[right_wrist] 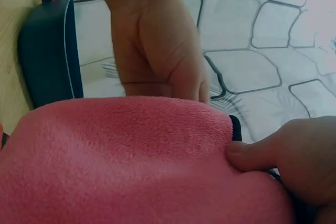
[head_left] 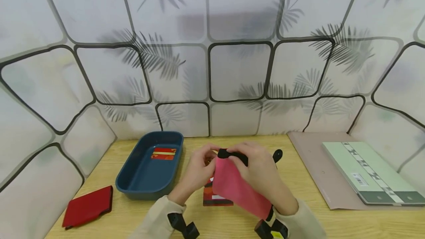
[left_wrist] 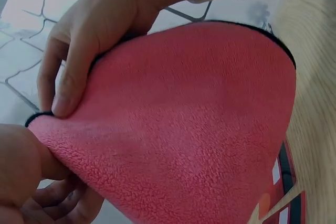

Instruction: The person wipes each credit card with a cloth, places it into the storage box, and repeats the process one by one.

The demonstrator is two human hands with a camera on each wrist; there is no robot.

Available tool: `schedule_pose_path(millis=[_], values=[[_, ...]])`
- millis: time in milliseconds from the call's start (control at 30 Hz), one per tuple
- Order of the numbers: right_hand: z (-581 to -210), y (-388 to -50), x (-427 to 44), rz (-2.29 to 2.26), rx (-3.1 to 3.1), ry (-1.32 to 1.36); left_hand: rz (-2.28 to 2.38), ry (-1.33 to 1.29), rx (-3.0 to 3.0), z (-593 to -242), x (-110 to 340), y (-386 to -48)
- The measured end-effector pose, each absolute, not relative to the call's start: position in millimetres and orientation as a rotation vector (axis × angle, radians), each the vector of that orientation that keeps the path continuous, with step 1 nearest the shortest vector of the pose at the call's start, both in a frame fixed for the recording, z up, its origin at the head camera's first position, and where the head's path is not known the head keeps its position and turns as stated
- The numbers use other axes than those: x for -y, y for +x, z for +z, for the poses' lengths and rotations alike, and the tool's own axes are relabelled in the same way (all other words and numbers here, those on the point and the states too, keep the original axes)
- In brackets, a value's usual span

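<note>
A pink fleecy cloth (head_left: 234,187) with black edging hangs between both hands above the table. My left hand (head_left: 200,165) pinches the upper left corner, where some of the dark underside shows. On the right, my right hand (head_left: 260,169) grips the top edge, its thumb (right_wrist: 249,156) pressing the pink side in the right wrist view. The lower part of the cloth drapes down toward my right wrist. Partly hidden behind it, a red printed item (head_left: 212,199) with dark and white patches lies on the table.
Left of the hands stands a blue tray (head_left: 146,191) holding a red and gold card (head_left: 163,153). A red wallet-like item (head_left: 87,207) lies at far left. A dark oval object (head_left: 277,155) shows behind the right hand. At right, a pale green notebook (head_left: 345,158) rests on a greyish-pink board (head_left: 318,180).
</note>
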State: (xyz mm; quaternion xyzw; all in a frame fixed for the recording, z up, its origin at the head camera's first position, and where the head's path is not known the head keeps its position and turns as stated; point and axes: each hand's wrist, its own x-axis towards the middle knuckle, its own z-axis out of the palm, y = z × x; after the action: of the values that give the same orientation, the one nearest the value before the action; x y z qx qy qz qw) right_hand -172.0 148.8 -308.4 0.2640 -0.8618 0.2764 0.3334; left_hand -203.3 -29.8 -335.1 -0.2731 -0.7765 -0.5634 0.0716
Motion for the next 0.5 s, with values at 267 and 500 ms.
schedule_pose_path(millis=[267,500], values=[[-314.6,-176.9,-148.3,0.710,2.277,0.590,-1.631,-0.902,2.359,-335.5,30.0,-201.9],[-314.4,-178.9,-149.0,0.690,2.310,0.527,-1.612,-0.804,2.394,-334.4,32.3,-201.0]])
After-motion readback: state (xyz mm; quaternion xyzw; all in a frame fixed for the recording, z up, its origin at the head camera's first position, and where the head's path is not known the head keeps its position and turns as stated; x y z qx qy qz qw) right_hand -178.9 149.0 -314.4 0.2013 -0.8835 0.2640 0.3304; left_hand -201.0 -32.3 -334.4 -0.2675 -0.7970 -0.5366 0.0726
